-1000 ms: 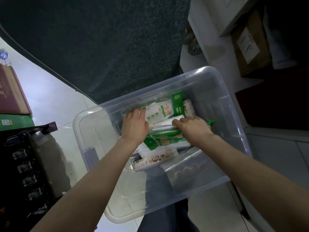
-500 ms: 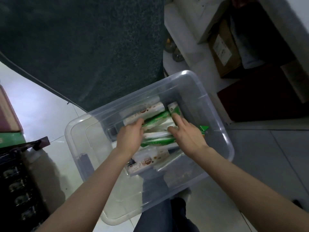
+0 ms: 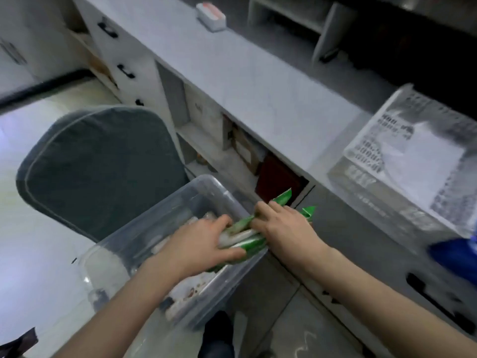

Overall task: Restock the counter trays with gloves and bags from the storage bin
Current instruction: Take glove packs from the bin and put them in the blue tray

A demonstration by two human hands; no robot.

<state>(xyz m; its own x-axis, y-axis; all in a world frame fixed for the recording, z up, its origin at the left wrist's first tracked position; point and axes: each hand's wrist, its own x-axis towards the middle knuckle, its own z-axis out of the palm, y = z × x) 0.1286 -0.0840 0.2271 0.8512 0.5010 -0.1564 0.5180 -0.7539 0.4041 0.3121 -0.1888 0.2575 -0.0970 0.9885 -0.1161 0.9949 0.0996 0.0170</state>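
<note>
Hands, left hand and right hand, have fingers clamped on green-and-white packets above the storage bin rim. Next, likely carry them toward two o'clock into the mesh tray on the worktop.

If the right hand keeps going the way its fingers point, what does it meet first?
Probably the dark red box in the open shelf under the counter. The right hand, gripping the green packets, points up and left across the bin rim; depth is unclear.
</note>
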